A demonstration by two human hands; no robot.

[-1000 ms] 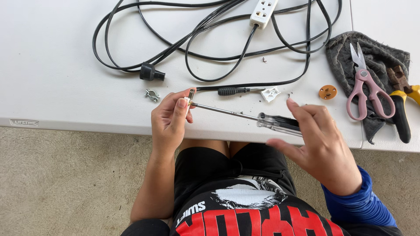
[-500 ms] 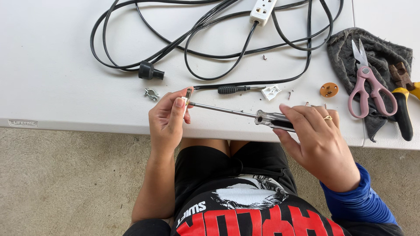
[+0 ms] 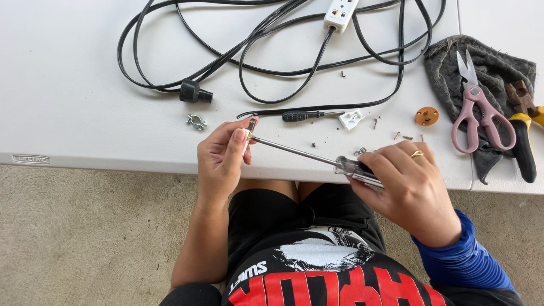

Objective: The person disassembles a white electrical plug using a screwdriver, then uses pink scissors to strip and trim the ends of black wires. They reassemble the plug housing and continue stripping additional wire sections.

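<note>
White folding table (image 3: 85, 85), tan floor (image 3: 85, 238), black cord (image 3: 170, 34)

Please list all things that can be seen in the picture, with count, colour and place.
table: 1, white, top
cord: 1, black, coiled on table
power strip: 1, white, top edge
cloth: 1, grey, right
scissors: 1, pink, on cloth
pliers: 1, yellow-black, right edge
disc: 1, orange, left of cloth
clamp: 1, metal, left of left hand
screwdriver: 1, clear handle, in right hand
left hand: pinches small part
right hand: grips screwdriver
</note>
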